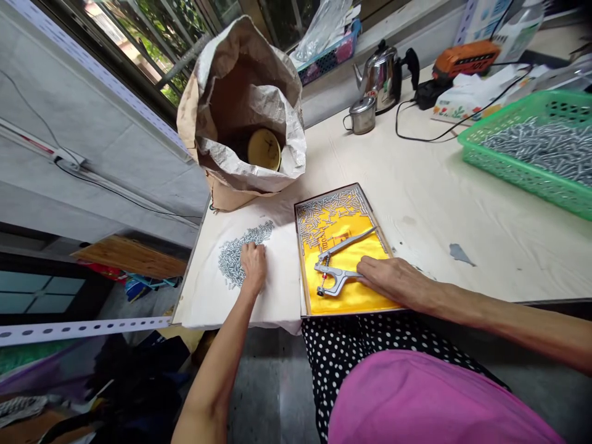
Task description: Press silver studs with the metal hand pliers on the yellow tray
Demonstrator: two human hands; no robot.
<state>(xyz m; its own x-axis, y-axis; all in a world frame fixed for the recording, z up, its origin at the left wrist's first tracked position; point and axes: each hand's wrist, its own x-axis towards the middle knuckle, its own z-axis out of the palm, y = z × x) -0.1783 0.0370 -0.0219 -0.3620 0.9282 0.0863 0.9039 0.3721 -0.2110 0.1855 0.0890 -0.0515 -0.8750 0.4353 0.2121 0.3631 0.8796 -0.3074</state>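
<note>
My left hand (253,264) rests curled, fingers down, on a pile of small metal pieces (240,250) spread on a white cloth (277,296); what its fingers pinch is hidden. My right hand (388,279) lies in a shallow tray with a yellow lining (351,296), fingers closed on one handle of silver press pliers (335,268). The pliers lie flat with their handles spread apart. More small metal pieces (328,213) fill the tray's far end.
A crumpled paper sack (245,105) with a yellow cup inside stands beyond the cloth. A green basket of metal parts (531,148) sits far right. A kettle (383,74), a small lidded mug (361,115) and a black cable lie at the back.
</note>
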